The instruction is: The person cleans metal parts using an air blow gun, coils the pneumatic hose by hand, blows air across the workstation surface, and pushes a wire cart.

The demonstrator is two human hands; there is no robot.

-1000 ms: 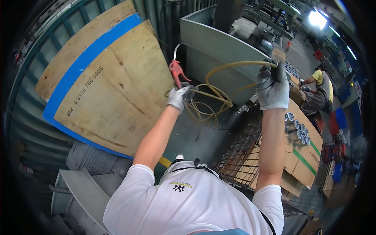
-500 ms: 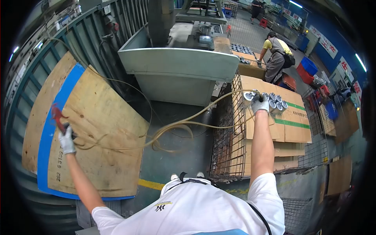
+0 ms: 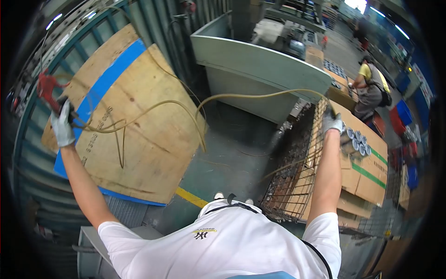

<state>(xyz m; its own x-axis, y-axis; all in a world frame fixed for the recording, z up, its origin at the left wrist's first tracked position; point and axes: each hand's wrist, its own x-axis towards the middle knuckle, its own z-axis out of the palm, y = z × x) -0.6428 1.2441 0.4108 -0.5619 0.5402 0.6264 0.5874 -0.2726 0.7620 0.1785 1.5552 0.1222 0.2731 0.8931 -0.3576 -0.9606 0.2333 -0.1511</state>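
My left hand, in a white glove, is raised at the far left and closed around the dark grip of a red hand tool whose exact kind I cannot make out. A yellowish hose sags from near that grip across the middle. Its other stretch reaches my right hand, also gloved, which is closed on it above the wire cage. Just right of this hand, several round metal parts stand on stacked cardboard.
A wooden board with blue edging leans against the green corrugated wall on the left. Ahead stands a grey-green metal guard of a machine. A person bends over boxes at the back right. Yellow tape marks the floor.
My left hand has lifted the red tool up and leftward. The hose has been pulled out longer, with fewer loops in the middle. My view has swung left.
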